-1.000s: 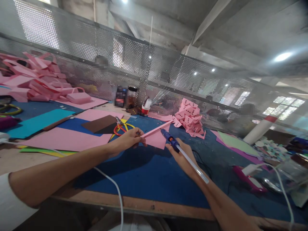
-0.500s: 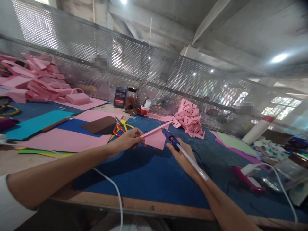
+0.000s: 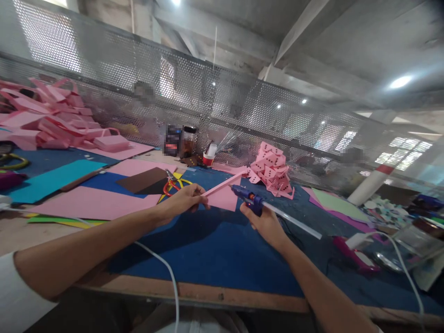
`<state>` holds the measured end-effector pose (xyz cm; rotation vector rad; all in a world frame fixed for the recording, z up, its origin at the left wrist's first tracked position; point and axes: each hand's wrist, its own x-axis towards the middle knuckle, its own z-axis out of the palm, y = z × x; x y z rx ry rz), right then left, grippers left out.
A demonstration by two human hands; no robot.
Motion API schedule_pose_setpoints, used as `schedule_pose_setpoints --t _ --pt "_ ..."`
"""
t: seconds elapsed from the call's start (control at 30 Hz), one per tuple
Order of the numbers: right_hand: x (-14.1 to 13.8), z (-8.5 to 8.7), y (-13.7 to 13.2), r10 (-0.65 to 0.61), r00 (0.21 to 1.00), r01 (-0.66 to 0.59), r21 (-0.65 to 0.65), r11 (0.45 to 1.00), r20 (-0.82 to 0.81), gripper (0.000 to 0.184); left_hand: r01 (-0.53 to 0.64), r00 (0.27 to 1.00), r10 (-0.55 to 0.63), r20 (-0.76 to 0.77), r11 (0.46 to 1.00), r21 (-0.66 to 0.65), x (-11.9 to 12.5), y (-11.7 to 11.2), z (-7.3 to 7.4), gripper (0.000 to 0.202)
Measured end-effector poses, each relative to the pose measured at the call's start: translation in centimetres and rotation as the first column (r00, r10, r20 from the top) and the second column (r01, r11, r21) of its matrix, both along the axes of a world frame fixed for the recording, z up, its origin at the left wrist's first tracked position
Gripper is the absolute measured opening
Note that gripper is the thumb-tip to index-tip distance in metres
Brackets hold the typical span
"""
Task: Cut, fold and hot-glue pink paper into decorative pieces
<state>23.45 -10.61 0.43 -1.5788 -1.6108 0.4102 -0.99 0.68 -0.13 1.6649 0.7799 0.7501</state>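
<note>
My left hand (image 3: 189,198) pinches the left end of a folded piece of pink paper (image 3: 224,199), whose narrow flap runs up to the right. In my right hand (image 3: 266,224) is a blue hot glue gun (image 3: 248,196) with a long clear glue stick (image 3: 293,221) poking out of its back. The gun's nozzle points left, close to the pink paper's flap; whether it touches cannot be told. Scissors (image 3: 173,185) with red and yellow handles lie just behind my left hand. A heap of dotted pink paper pieces (image 3: 269,171) sits beyond the glue gun.
Pink paper strips and boxes (image 3: 52,115) are piled at the far left. Coloured sheets, among them a turquoise one (image 3: 57,178), cover the left side. A red and white cup (image 3: 208,158) stands by the mesh partition (image 3: 194,101). A white cable (image 3: 163,261) hangs over the front edge.
The glue gun has turned from pointing away to pointing more leftward, its glue stick swinging to the right. My left hand and the pink paper have hardly moved.
</note>
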Motion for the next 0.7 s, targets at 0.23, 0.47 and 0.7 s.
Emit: schedule_pose_setpoints --t 0.23,0.47,0.7 --pt "3.6 2.3 0.1 -0.190 0.981 0.185 0.133 0.974 0.028 0.048 -0.003 1.000 0.004 -0.028 1.000 0.013 -0.2 0.6 -0.3 0.025" --pt "9.6 1.1 0.1 -0.435 0.752 0.508 -0.016 0.861 0.496 0.044 -0.039 0.996 0.040 -0.075 0.999 0.016 -0.3 0.5 0.0 0.022" --pt "11.2 -1.9 0.7 -0.444 0.621 0.620 -0.060 0.782 0.646 0.043 -0.020 0.998 0.020 -0.065 1.000 -0.005 -0.3 -0.4 0.8 0.020"
